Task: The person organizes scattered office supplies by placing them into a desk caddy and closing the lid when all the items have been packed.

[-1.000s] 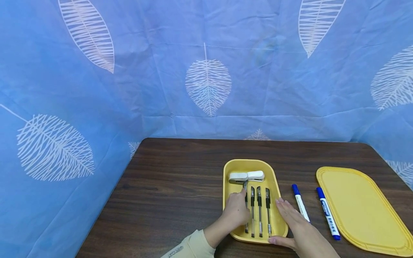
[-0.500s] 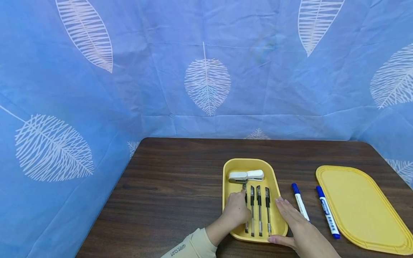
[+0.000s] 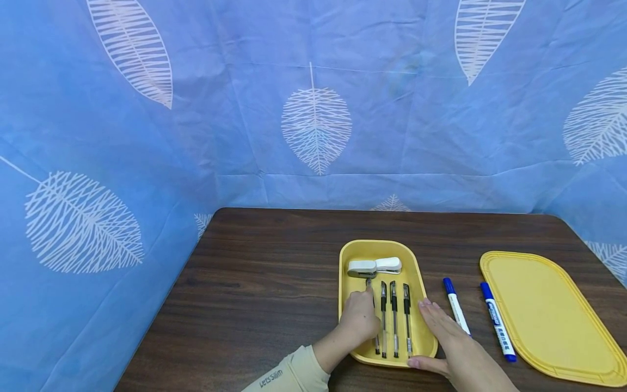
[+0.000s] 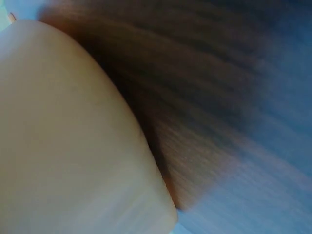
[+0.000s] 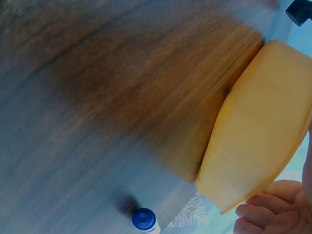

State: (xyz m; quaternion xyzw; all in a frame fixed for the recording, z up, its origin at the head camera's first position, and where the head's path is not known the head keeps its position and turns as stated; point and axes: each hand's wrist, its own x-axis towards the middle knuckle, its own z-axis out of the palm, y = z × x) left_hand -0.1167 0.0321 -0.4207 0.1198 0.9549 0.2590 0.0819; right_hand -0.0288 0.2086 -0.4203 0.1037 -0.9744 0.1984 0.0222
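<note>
My left hand [image 3: 360, 317] is inside the yellow tray [image 3: 346, 250]. Its straight index finger touches the upper part of the leftmost gel pen [image 3: 377, 346], whose middle it covers; the thumb's hold is hidden. Three more gel pens [image 3: 394, 305] lie side by side to the right of it. Across the tray's far end sits a white stapler [image 3: 363, 267]. Against the tray's right wall and near corner rests my right hand [image 3: 458, 348], fingers extended and thumb spread. The right wrist view shows its relaxed fingers [image 5: 270, 209] beside the tray's side.
Two blue-capped markers, one nearer [image 3: 456, 307] and one farther right [image 3: 498, 324], lie right of the tray. A yellow lid [image 3: 553, 316] rests on the dark wooden table [image 3: 264, 272] at far right. A blue leaf-patterned cloth [image 3: 313, 49] hangs behind.
The leftmost pen's top end has shifted slightly left and its lower end slightly right, so it lies more slanted. The left hand moved barely; the right hand stays put.
</note>
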